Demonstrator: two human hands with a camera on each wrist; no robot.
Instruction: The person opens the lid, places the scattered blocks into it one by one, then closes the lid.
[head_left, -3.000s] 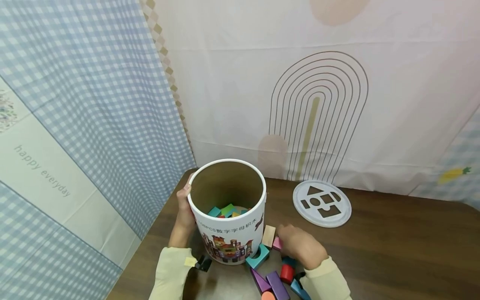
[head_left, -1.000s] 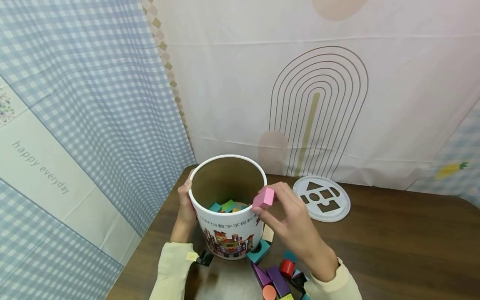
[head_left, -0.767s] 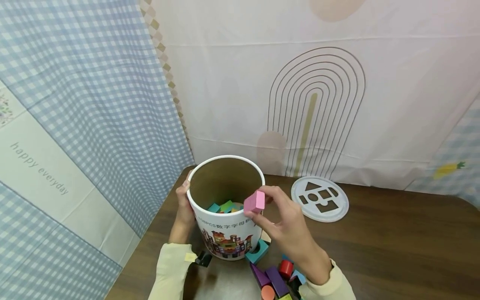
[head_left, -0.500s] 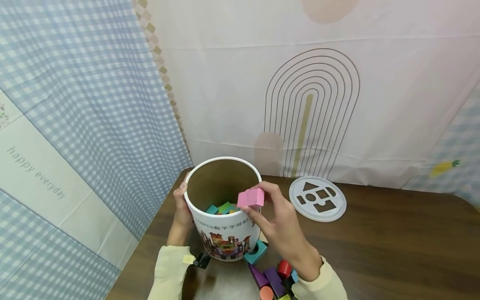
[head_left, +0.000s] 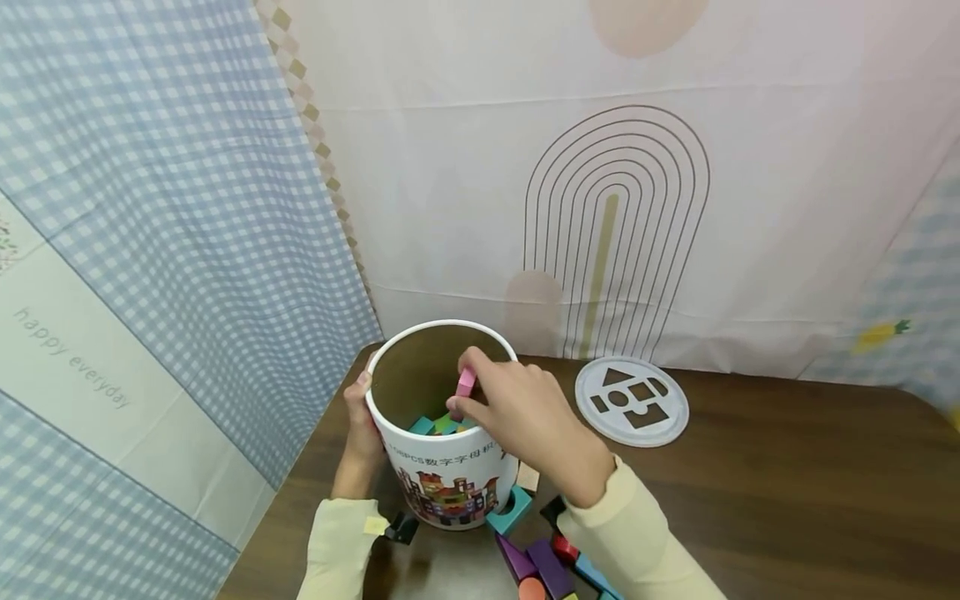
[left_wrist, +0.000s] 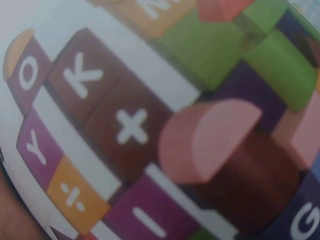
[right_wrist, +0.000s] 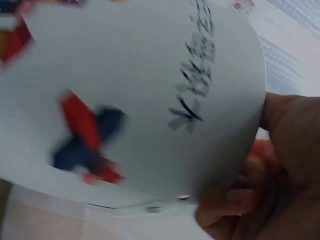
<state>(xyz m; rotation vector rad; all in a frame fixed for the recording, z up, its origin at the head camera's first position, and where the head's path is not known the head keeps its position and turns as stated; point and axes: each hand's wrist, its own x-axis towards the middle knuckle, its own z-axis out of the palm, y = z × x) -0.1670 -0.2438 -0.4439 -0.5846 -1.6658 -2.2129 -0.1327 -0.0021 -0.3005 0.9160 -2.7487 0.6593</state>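
A white bucket (head_left: pixel 450 467) with printed block pictures stands on the table, colourful blocks (head_left: pixel 442 423) lying at its bottom. At its left side, my left hand (head_left: pixel 362 429) grips the wall near the rim. My right hand (head_left: pixel 528 408) reaches over the right rim and pinches a pink block (head_left: pixel 466 382) between thumb and fingers, within the bucket's mouth. Printed bucket wall (left_wrist: pixel 135 125) fills the left wrist view. In the right wrist view, the bucket's outer wall (right_wrist: pixel 145 100) is close beside my right hand (right_wrist: pixel 280 170); the block itself is hard to make out there.
Against the bucket's lower right lie a teal arch block (head_left: pixel 512 512) and a plain wooden block (head_left: pixel 528 477). Nearer are purple blocks (head_left: pixel 550 569), an orange round block (head_left: pixel 532 589) and a partly hidden red block (head_left: pixel 564 548). A white lid with cut-out shapes (head_left: pixel 632 367) lies behind right.
My right hand has picked the pink block up from the table, lifted it to the rim and moved it left into the bucket's mouth. The left hand keeps its hold.
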